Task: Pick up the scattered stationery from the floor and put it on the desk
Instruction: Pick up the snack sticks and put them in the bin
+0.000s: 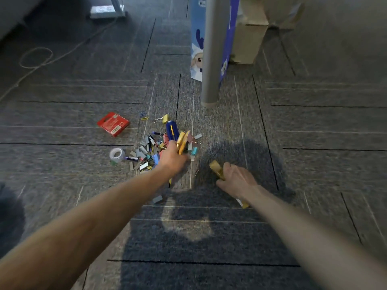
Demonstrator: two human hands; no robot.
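The stationery lies on the carpet floor [314, 126], none of it on a table yet; the grey leg [210, 51] stands at 1 o'clock of the pile [146, 150], with a blue bag [196, 38] behind it. The left hand [173, 158] is curled round a bundle, a blue cutter [172, 129] and yellow pieces sticking out at 12 o'clock. The right hand [236, 178], at 4 o'clock of the pile, pinches a gold piece [216, 169], too blurred to name. The pile looks like loose staple strips and small clips: light, stiff and slippery, likely best scooped or pinched a few at a time, since strips may snap apart. The red box [113, 124] at 10 o'clock should be light and rigid, easily taken by its edges. The tape [117, 154] at 8 o'clock offers its hole for a finger. The binder clip [163, 118] at 12 o'clock can be lifted by its wire arms; the paper clips [143, 116] need fingertips. The box carries a barcode and print too small to read; the bag shows a cartoon figure, its lettering cut off.
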